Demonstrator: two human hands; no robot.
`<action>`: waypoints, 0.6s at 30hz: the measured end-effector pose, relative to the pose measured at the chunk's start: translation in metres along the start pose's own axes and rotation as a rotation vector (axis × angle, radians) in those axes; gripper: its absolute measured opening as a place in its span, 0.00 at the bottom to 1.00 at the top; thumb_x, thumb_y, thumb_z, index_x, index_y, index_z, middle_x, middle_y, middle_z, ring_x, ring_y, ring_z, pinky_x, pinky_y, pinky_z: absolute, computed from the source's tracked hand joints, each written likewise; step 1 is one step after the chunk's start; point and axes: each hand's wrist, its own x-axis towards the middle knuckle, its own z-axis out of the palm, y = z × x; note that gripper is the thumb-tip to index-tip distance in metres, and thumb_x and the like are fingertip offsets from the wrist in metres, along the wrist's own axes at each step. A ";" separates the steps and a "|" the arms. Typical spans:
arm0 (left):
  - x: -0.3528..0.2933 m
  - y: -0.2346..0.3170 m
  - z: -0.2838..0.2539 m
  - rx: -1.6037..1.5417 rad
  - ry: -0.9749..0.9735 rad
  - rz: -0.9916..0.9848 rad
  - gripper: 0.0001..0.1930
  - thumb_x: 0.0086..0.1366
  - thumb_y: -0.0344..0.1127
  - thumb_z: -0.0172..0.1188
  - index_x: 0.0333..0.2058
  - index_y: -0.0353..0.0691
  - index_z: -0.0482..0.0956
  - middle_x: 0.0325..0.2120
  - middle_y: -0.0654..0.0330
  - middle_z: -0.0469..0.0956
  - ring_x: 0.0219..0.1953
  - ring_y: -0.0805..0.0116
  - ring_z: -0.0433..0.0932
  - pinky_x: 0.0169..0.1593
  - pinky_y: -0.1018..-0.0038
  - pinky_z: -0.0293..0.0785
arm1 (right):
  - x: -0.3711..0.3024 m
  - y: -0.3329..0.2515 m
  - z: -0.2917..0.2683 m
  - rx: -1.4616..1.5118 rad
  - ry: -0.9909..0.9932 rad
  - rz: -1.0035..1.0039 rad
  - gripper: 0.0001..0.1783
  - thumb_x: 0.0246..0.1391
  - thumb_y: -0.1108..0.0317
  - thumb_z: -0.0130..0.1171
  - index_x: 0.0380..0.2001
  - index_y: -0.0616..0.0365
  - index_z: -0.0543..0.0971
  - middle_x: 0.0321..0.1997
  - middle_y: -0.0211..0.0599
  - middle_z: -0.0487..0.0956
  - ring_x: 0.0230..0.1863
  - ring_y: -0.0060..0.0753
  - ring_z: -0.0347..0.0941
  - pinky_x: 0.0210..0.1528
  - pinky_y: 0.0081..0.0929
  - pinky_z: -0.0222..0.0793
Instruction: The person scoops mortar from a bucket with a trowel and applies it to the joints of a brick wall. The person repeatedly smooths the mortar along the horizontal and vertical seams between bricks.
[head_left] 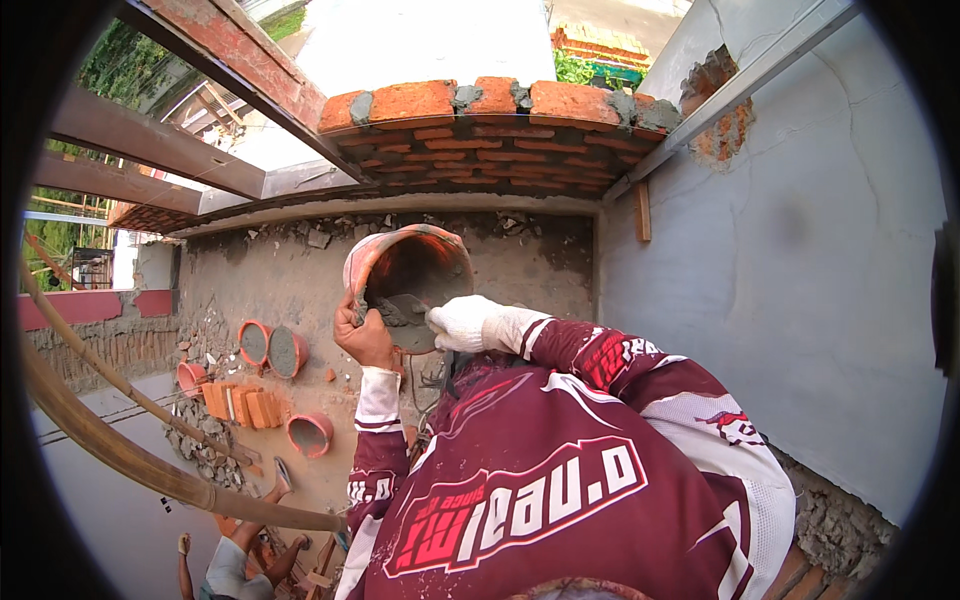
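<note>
An orange bucket (360,262) tips its mouth toward me, and grey mortar (392,316) lies on its lower inside. My bare left hand (366,336) grips the bucket's rim on the left side, fingers closed over it. Inside the mouth on the right is my right hand (460,322), in a white knitted glove. Its fingers are closed round what looks like a trowel (408,302), whose grey blade rests at the mortar; the glove hides the handle.
Beyond the bucket rises a brick wall (420,103) with fresh mortar joints. A grey plastered wall (800,230) stands right. Lower left are small buckets (310,434), stacked bricks (242,405) and another person (240,565). A bamboo pole (150,455) crosses the left side.
</note>
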 end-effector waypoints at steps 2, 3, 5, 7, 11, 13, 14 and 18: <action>0.000 0.017 0.005 0.071 -0.004 0.015 0.15 0.50 0.16 0.54 0.22 0.39 0.56 0.50 0.48 0.83 0.31 0.78 0.67 0.38 0.80 0.67 | -0.011 0.002 -0.010 -0.207 0.095 0.018 0.16 0.57 0.60 0.58 0.43 0.60 0.80 0.40 0.52 0.83 0.45 0.55 0.82 0.47 0.46 0.78; 0.000 0.024 0.009 0.082 -0.005 0.028 0.15 0.50 0.16 0.54 0.22 0.39 0.56 0.50 0.48 0.83 0.31 0.78 0.67 0.37 0.80 0.67 | -0.017 -0.003 -0.020 -0.314 0.137 0.024 0.14 0.58 0.62 0.57 0.42 0.60 0.79 0.40 0.52 0.83 0.44 0.54 0.82 0.47 0.45 0.78; 0.002 0.035 0.018 0.098 -0.009 0.057 0.15 0.50 0.16 0.54 0.22 0.39 0.56 0.51 0.47 0.82 0.30 0.79 0.68 0.37 0.81 0.68 | -0.023 0.002 -0.038 -0.291 0.333 0.085 0.13 0.61 0.67 0.50 0.44 0.62 0.77 0.41 0.52 0.82 0.44 0.49 0.83 0.44 0.43 0.80; 0.000 0.048 0.032 0.090 -0.051 0.088 0.14 0.50 0.15 0.53 0.22 0.38 0.57 0.52 0.47 0.82 0.30 0.80 0.69 0.36 0.81 0.67 | -0.014 0.012 -0.043 -0.225 0.403 0.263 0.14 0.60 0.67 0.51 0.46 0.62 0.76 0.43 0.53 0.82 0.43 0.52 0.83 0.45 0.43 0.80; 0.002 0.067 0.050 -0.056 -0.103 0.124 0.12 0.51 0.15 0.52 0.22 0.37 0.59 0.53 0.47 0.82 0.30 0.80 0.68 0.35 0.81 0.66 | -0.006 0.022 -0.034 -0.051 0.148 0.278 0.18 0.58 0.61 0.57 0.41 0.64 0.84 0.40 0.55 0.85 0.45 0.52 0.84 0.48 0.44 0.79; 0.011 0.067 0.048 -0.106 -0.118 0.064 0.12 0.51 0.14 0.52 0.22 0.37 0.60 0.53 0.48 0.82 0.30 0.81 0.68 0.35 0.82 0.65 | -0.016 0.036 -0.036 0.330 0.066 0.153 0.23 0.55 0.55 0.61 0.43 0.65 0.83 0.37 0.52 0.85 0.40 0.54 0.83 0.45 0.44 0.77; 0.015 0.066 0.046 -0.132 -0.126 0.032 0.11 0.51 0.14 0.52 0.23 0.37 0.61 0.53 0.49 0.82 0.30 0.81 0.68 0.35 0.83 0.65 | -0.025 0.036 -0.033 0.605 0.018 0.150 0.24 0.55 0.53 0.62 0.43 0.65 0.83 0.37 0.52 0.85 0.40 0.53 0.83 0.45 0.43 0.77; 0.022 0.056 0.044 -0.190 -0.120 -0.042 0.10 0.51 0.15 0.53 0.23 0.36 0.64 0.53 0.52 0.82 0.29 0.84 0.66 0.35 0.84 0.63 | -0.039 0.016 -0.037 0.294 0.293 -0.063 0.23 0.57 0.56 0.60 0.49 0.63 0.80 0.43 0.50 0.84 0.46 0.52 0.82 0.46 0.42 0.77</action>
